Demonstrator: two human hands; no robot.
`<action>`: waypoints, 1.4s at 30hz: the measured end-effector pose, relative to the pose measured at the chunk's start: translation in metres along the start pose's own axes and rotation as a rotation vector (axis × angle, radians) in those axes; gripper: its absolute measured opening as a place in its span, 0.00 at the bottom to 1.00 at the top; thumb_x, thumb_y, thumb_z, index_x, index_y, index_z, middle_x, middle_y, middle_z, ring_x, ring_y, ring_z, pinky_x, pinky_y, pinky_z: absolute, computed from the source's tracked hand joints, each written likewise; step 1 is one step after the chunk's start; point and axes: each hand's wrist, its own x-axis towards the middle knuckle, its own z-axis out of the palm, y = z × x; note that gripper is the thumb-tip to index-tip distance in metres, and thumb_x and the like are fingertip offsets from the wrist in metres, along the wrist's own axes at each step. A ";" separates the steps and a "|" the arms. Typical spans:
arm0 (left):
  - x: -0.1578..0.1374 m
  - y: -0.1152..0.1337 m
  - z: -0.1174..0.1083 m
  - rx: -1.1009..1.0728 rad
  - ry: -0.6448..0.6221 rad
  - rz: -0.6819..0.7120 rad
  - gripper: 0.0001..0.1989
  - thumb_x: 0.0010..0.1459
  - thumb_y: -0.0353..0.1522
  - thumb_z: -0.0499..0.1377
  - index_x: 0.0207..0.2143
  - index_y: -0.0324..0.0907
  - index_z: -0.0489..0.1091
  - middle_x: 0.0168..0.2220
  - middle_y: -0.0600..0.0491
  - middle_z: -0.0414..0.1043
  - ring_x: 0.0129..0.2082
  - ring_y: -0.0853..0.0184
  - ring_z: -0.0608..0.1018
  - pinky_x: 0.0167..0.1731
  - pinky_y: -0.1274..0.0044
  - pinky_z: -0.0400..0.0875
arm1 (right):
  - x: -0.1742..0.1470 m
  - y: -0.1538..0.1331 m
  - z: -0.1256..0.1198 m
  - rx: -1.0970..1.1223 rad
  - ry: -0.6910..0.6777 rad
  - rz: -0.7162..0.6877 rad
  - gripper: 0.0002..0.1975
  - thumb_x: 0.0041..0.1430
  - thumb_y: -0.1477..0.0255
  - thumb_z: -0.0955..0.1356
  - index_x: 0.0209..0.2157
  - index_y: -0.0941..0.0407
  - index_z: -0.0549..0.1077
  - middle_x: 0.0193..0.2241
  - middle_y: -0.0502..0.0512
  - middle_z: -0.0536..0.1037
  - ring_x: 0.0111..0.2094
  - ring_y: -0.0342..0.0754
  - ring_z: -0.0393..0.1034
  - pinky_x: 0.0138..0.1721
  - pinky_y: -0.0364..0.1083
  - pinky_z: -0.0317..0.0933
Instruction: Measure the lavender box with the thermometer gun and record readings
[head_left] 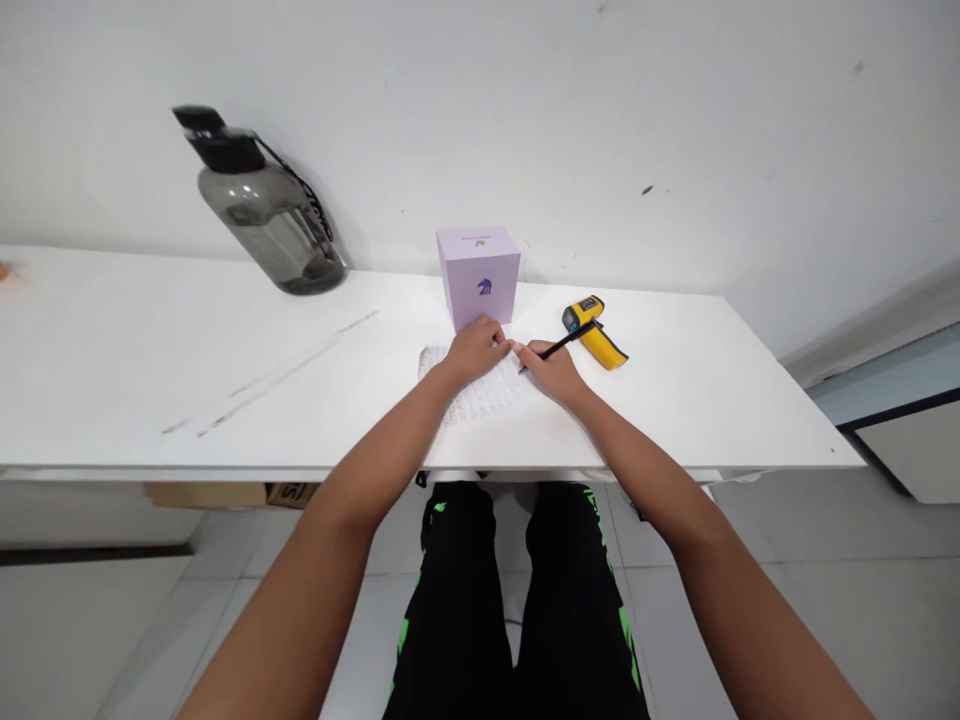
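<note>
The right hand (555, 374) grips a slim black pen (564, 341) between closed fingers, tip directed down at the right part of a white paper sheet covered in handwriting (484, 397). The sheet lies flat on the long white tabletop (697, 400). The left hand (474, 348) rests over the sheet's upper part, fingers curled; whether they pinch anything cannot be determined. A lilac cuboid box (481, 285) stands just behind the left hand. A yellow-and-black pistol-shaped device (604, 350) lies beyond the right hand
</note>
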 end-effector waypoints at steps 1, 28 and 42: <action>-0.002 0.002 0.001 0.065 -0.001 0.006 0.09 0.64 0.37 0.57 0.35 0.42 0.71 0.43 0.48 0.73 0.42 0.62 0.74 0.43 0.70 0.67 | 0.000 0.001 0.000 -0.014 0.026 -0.006 0.22 0.60 0.52 0.66 0.23 0.55 0.73 0.22 0.49 0.73 0.30 0.46 0.66 0.34 0.45 0.58; -0.126 0.050 0.013 0.482 0.162 -0.156 0.20 0.70 0.36 0.45 0.48 0.38 0.75 0.51 0.41 0.75 0.55 0.55 0.74 0.53 0.65 0.66 | -0.063 -0.005 0.011 -0.821 0.194 0.016 0.16 0.72 0.72 0.58 0.53 0.60 0.71 0.54 0.65 0.77 0.58 0.57 0.67 0.56 0.52 0.55; -0.098 0.027 0.011 0.425 -0.132 -0.150 0.42 0.68 0.50 0.41 0.73 0.28 0.46 0.75 0.36 0.39 0.76 0.50 0.45 0.72 0.58 0.41 | -0.051 0.010 -0.012 -0.538 0.218 -0.029 0.19 0.70 0.69 0.59 0.59 0.57 0.67 0.54 0.59 0.79 0.53 0.50 0.74 0.56 0.48 0.62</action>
